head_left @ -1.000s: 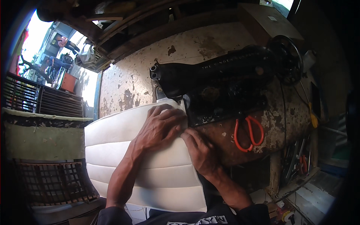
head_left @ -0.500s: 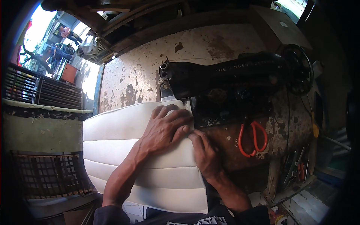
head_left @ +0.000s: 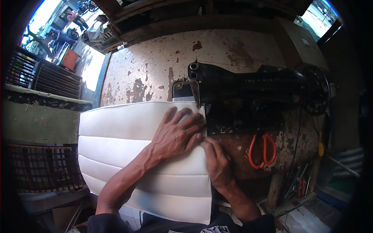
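A white padded panel point(head_left: 116, 149) with stitched rows lies across my lap and the near part of the table. Its far right corner meets the presser foot area of a black sewing machine point(head_left: 248, 81). My left hand point(head_left: 176, 132) rests flat on the panel near that corner, fingers spread. Lower down, my right hand point(head_left: 218, 161) pinches the panel's right edge, its fingertips close to my left thumb. The needle point itself is too dark to make out.
Red-handled scissors point(head_left: 251, 151) lie right of my right hand, blades hidden. The worn tabletop point(head_left: 136, 64) stretches behind the machine. A cardboard box point(head_left: 305, 50) stands at the far right. A slatted rack point(head_left: 42, 167) is at left. Two people are outside, far left.
The whole view has shifted, so the machine appears farther right. Both hands keep nearly the same places on the panel; the left fingers look slightly more spread.
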Available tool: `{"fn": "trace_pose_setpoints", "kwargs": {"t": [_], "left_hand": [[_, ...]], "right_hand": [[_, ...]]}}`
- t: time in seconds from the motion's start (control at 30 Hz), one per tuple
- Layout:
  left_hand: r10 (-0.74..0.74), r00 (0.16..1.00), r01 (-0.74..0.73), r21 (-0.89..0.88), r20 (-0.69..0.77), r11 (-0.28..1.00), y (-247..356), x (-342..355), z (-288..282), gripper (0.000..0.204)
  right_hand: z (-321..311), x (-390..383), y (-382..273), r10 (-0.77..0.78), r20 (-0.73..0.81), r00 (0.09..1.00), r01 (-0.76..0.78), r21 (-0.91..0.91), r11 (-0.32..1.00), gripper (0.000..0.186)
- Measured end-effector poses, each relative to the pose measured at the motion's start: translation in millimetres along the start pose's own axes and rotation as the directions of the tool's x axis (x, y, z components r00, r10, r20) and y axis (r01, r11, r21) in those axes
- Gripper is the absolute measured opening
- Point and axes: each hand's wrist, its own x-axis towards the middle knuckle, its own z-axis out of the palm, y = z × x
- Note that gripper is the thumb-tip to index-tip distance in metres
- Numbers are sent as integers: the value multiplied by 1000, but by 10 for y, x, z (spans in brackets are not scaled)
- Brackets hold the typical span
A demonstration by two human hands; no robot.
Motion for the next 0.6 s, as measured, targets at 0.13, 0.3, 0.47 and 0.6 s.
{"fn": "trace_pose_setpoints", "kwargs": {"t": [0.13, 0.3, 0.47, 0.6], "left_hand": [[-35, 999, 34, 18, 33, 999, 25, -92, 98, 47], [-33, 999, 35, 50, -34, 998, -8, -122, 189, 50], [-12, 999, 14, 38, -42, 999, -89, -102, 209, 51], [17, 997, -14, 47, -76, 999, -147, -81, 222, 53]], "right_hand": [[-135, -76, -35, -80, 105, 991, 107, -288, 952, 27], [-262, -34, -55, -90, 216, 972, 167, -371, 914, 27], [-230, 12, -34, -83, 234, 969, 161, -336, 928, 27], [-184, 38, -35, -60, 212, 975, 128, -323, 938, 27]]}}
